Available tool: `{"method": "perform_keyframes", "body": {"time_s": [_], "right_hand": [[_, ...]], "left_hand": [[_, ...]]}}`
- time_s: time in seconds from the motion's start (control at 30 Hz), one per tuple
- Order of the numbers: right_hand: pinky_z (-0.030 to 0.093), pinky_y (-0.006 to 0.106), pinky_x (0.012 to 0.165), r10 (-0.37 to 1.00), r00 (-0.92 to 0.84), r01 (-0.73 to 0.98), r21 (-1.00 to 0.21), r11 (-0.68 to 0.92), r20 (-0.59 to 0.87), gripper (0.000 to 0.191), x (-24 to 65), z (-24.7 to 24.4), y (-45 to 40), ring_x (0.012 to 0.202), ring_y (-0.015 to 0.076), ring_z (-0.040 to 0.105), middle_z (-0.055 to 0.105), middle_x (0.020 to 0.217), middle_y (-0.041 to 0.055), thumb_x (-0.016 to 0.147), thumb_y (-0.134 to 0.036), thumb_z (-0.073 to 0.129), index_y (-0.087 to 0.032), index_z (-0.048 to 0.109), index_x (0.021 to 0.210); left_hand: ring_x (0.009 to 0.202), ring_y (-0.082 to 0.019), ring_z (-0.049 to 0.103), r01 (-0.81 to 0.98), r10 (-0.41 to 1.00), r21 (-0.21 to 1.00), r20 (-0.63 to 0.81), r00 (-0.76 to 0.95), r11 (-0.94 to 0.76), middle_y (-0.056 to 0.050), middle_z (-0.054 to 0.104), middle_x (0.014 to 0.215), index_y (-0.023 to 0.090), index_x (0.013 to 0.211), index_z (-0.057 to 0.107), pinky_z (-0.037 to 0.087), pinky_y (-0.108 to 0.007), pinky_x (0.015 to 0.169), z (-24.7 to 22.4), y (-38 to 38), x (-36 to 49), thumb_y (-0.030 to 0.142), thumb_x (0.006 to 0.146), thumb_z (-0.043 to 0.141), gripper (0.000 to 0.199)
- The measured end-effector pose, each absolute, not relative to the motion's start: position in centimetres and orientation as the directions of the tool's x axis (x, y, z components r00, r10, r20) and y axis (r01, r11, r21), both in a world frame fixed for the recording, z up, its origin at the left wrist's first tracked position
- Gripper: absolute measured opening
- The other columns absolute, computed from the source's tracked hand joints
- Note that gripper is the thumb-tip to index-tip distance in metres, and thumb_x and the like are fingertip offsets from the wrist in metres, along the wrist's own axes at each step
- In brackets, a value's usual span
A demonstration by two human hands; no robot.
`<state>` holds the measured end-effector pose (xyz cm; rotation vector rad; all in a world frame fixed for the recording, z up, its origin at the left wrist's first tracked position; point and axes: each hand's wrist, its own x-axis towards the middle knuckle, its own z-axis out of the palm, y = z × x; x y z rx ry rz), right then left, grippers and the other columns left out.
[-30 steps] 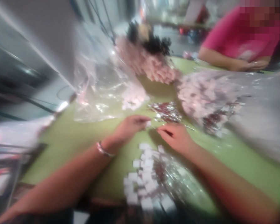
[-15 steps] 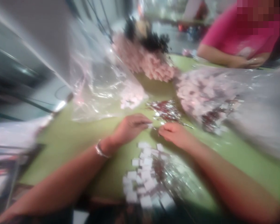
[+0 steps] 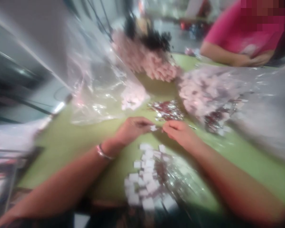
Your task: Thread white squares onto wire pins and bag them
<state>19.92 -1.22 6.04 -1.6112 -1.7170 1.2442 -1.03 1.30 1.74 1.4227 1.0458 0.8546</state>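
My left hand (image 3: 135,129), with a bracelet at its wrist, pinches a small white piece (image 3: 153,128) between thumb and fingertips. Just to the right, my right hand (image 3: 177,130) is closed in a pinch close to that piece; what sits between its fingertips is too small and blurred to name. Below both hands lies a pile of white square tabs (image 3: 147,177) with thin shiny stems (image 3: 178,177) fanning out to the right. Beyond my hands is a heap of silver and red thin pieces (image 3: 168,110).
A clear plastic bag (image 3: 95,98) with pale pink pieces stands at the left on the green table (image 3: 61,133). Pink bundles (image 3: 159,68) lie at the back, and another bag of pink pieces (image 3: 201,91) at the right. A person in a pink shirt (image 3: 228,34) sits across.
The white piece at my left fingertips shows more fully now. My right hand has risen slightly toward the silver and red heap. The piles look unchanged.
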Motion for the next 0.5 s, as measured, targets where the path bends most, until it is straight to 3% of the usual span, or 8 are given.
{"method": "perform_keyframes", "body": {"time_s": [0.13, 0.27, 0.4, 0.5], "right_hand": [[0.032, 0.024, 0.050, 0.973, -0.156, 0.550, -0.833, -0.059, -0.172, 0.022, 19.7, 5.7, -1.3, 0.051, 0.0099, 0.041, 0.047, 0.054, -0.0049, 0.083, -0.033, 0.052, -0.020, 0.060, 0.066], [0.032, 0.024, 0.050, 0.940, -0.265, 0.593, -0.805, -0.016, -0.214, 0.022, 19.8, 5.5, -1.2, 0.052, 0.0104, 0.044, 0.052, 0.056, -0.0034, 0.082, -0.028, 0.052, -0.020, 0.061, 0.065], [0.027, 0.023, 0.046, 0.867, -0.364, 0.514, -0.850, -0.119, -0.342, 0.023, 20.0, 5.1, -1.1, 0.045, 0.0092, 0.036, 0.043, 0.049, -0.0061, 0.085, -0.034, 0.051, -0.020, 0.064, 0.072], [0.028, 0.023, 0.047, 0.867, -0.367, 0.479, -0.867, -0.136, -0.339, 0.024, 19.8, 4.6, -1.2, 0.045, 0.0090, 0.035, 0.042, 0.048, -0.0070, 0.086, -0.035, 0.050, -0.020, 0.060, 0.070]], "left_hand": [[0.085, -0.020, 0.070, 0.147, 0.930, 0.985, -0.134, 0.342, 0.088, -0.008, 0.075, 0.094, 0.022, 0.107, 0.073, 0.055, -0.037, 0.087, 1.6, 1.4, -1.2, 0.036, 0.070, 0.077, 0.040], [0.077, -0.020, 0.071, 0.208, 0.915, 0.972, -0.181, 0.361, 0.111, -0.009, 0.076, 0.087, 0.020, 0.099, 0.075, 0.057, -0.037, 0.079, 1.4, 1.8, -1.7, 0.036, 0.069, 0.078, 0.034], [0.070, -0.018, 0.070, 0.210, 0.893, 0.974, -0.169, 0.416, 0.086, -0.007, 0.075, 0.078, 0.021, 0.093, 0.076, 0.057, -0.033, 0.072, 1.4, 1.7, -1.6, 0.032, 0.070, 0.076, 0.026], [0.072, -0.018, 0.069, 0.199, 0.899, 0.978, -0.135, 0.417, 0.055, -0.006, 0.075, 0.078, 0.021, 0.091, 0.076, 0.057, -0.031, 0.071, 1.2, 1.4, -1.2, 0.031, 0.072, 0.074, 0.021]]}}
